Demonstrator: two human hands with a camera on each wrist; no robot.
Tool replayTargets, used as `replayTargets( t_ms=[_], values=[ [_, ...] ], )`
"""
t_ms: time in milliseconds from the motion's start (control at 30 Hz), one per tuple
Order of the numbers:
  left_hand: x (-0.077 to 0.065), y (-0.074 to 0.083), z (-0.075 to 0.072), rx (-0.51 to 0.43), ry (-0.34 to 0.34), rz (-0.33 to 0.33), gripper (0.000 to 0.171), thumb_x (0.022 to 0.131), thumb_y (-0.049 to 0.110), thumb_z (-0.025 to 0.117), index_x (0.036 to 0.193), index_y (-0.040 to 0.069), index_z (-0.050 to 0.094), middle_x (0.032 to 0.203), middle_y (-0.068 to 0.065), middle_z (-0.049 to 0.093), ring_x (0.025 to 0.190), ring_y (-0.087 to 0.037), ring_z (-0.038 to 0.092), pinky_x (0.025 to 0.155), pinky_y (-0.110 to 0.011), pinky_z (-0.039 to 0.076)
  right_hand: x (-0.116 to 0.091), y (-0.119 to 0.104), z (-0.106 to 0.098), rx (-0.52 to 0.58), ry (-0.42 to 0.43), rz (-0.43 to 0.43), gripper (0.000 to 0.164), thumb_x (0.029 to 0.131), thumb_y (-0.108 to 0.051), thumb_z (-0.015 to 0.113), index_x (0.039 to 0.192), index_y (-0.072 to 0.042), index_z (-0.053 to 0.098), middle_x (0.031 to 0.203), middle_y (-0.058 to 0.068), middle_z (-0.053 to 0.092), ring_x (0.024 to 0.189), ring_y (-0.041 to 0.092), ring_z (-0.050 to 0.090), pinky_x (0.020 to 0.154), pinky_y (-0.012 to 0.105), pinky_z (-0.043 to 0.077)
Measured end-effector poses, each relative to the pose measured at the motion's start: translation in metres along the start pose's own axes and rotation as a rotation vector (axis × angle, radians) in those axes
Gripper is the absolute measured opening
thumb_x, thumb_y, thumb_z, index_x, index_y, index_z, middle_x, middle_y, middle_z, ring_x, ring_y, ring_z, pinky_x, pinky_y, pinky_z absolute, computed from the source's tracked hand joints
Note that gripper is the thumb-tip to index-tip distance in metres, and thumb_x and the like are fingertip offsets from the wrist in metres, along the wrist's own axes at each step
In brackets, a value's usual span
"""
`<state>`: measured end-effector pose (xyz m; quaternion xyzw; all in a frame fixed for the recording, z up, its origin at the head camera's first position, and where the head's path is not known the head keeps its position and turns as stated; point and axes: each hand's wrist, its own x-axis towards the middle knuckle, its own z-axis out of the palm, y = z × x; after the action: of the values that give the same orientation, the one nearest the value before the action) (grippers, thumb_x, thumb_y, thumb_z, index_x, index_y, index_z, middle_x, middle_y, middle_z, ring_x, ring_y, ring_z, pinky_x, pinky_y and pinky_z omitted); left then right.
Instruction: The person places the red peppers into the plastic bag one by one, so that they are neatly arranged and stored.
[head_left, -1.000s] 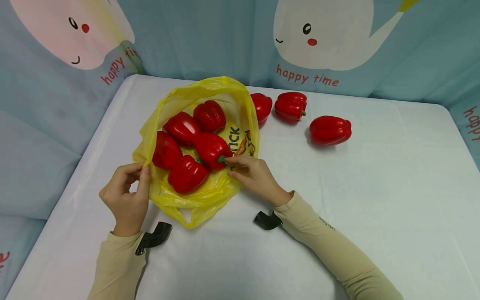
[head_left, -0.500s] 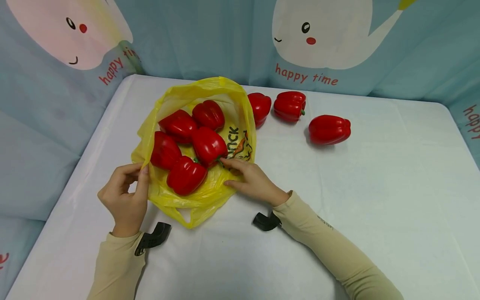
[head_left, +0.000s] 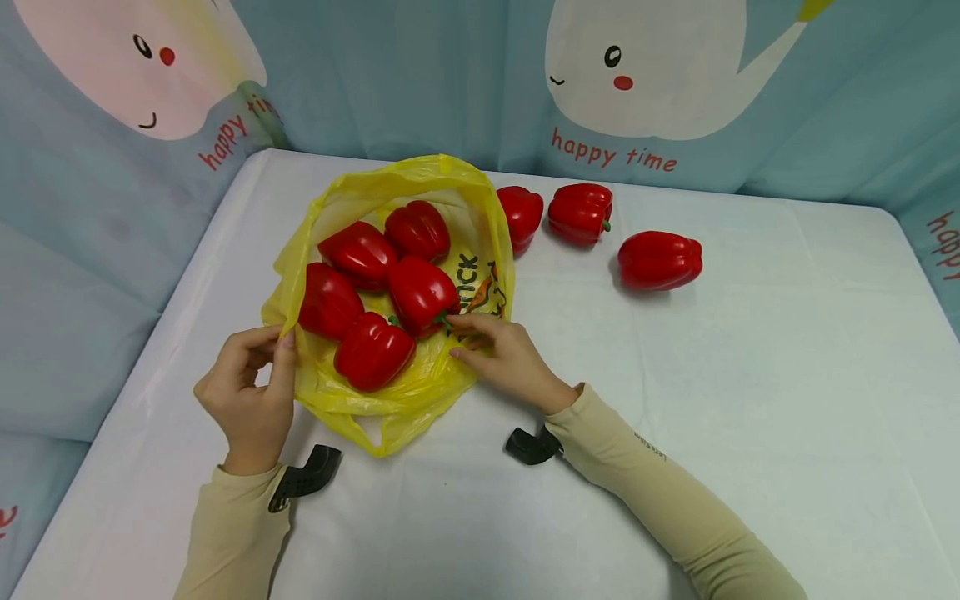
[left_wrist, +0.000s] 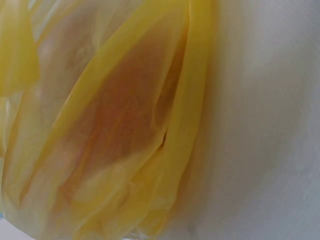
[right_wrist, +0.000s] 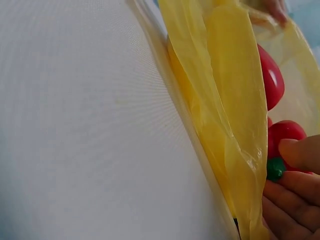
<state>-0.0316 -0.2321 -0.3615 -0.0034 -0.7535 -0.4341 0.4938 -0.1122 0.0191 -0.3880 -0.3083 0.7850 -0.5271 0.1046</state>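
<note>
Several red bell peppers lie inside a yellow plastic bag (head_left: pixel 408 429) whose mouth faces up. At the bag's left rim, my left hand (head_left: pixel 251 396) pinches the plastic between thumb and fingers. My right hand (head_left: pixel 510 354) reaches over the near right rim and holds the green stem of one bell pepper (head_left: pixel 423 292) with its fingertips. Beside that one lies another bell pepper (head_left: pixel 375 354), nearer to me. In the right wrist view the green stem (right_wrist: pixel 275 168) shows between thumb and fingers. The left wrist view is filled by bag plastic (left_wrist: pixel 185 125); the left hand is hidden there.
Outside the bag, a bell pepper (head_left: pixel 521 217) sits against its right side, with a second bell pepper (head_left: pixel 580 214) beside it and a third bell pepper (head_left: pixel 660 261) farther right. A white cloth (head_left: pixel 750 400) covers the table. Printed blue curtains (head_left: pixel 420 83) stand behind.
The pepper at my right fingertips first sinks back slightly and turns, then shifts a little right. My right thumb and fingers spread, then come closer together. My left hand keeps its grip.
</note>
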Motion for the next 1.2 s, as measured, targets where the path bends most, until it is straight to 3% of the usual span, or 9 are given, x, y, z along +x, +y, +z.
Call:
replayTargets(
  t_ms=[300, 633, 900, 1067, 1200],
  values=[
    [0.000, 0.000, 0.000, -0.004, 0.004, -0.001, 0.025, 0.084, 0.007, 0.069, 0.080, -0.016, 0.064, 0.070, -0.020, 0.064, 0.067, 0.007, 0.055, 0.068, -0.009, 0.047, 0.000, -0.001, -0.004, 0.039, 0.093, -0.056, 0.026, 0.084, 0.002, 0.069, 0.109, 0.007, 0.065, 0.107, 0.017, 0.067, 0.088, 0.023, 0.066, 0.079, 0.025, 0.054],
    [0.000, 0.000, 0.000, -0.006, 0.009, -0.005, 0.025, 0.084, 0.008, 0.069, 0.080, -0.016, 0.064, 0.070, -0.019, 0.065, 0.067, 0.007, 0.056, 0.068, -0.009, 0.047, 0.001, -0.002, -0.016, 0.059, 0.189, -0.115, 0.025, 0.084, 0.004, 0.069, 0.108, 0.006, 0.065, 0.104, 0.018, 0.066, 0.092, 0.025, 0.064, 0.080, 0.029, 0.054],
    [0.000, 0.000, 0.000, -0.008, 0.002, -0.008, 0.024, 0.084, 0.007, 0.069, 0.081, -0.017, 0.064, 0.071, -0.019, 0.065, 0.068, 0.006, 0.056, 0.069, -0.010, 0.047, 0.004, 0.000, -0.041, 0.012, 0.338, -0.161, 0.021, 0.084, 0.005, 0.067, 0.105, 0.006, 0.066, 0.105, 0.016, 0.067, 0.096, 0.024, 0.063, 0.078, 0.038, 0.055],
    [0.000, 0.000, 0.000, -0.006, -0.002, -0.006, 0.025, 0.084, 0.007, 0.069, 0.081, -0.017, 0.064, 0.071, -0.019, 0.064, 0.068, 0.006, 0.056, 0.069, -0.010, 0.047, 0.005, 0.000, -0.062, -0.032, 0.433, -0.111, 0.020, 0.085, 0.002, 0.068, 0.105, 0.005, 0.067, 0.105, 0.014, 0.067, 0.095, 0.021, 0.063, 0.081, 0.032, 0.054],
    [0.000, 0.000, 0.000, -0.009, 0.001, -0.006, 0.026, 0.084, 0.008, 0.069, 0.081, -0.017, 0.064, 0.071, -0.018, 0.064, 0.068, 0.006, 0.056, 0.069, -0.010, 0.047, 0.003, -0.012, -0.077, -0.043, 0.515, -0.081, 0.021, 0.085, 0.005, 0.066, 0.106, 0.011, 0.064, 0.106, 0.020, 0.066, 0.097, 0.027, 0.062, 0.083, 0.027, 0.053]
  ],
)
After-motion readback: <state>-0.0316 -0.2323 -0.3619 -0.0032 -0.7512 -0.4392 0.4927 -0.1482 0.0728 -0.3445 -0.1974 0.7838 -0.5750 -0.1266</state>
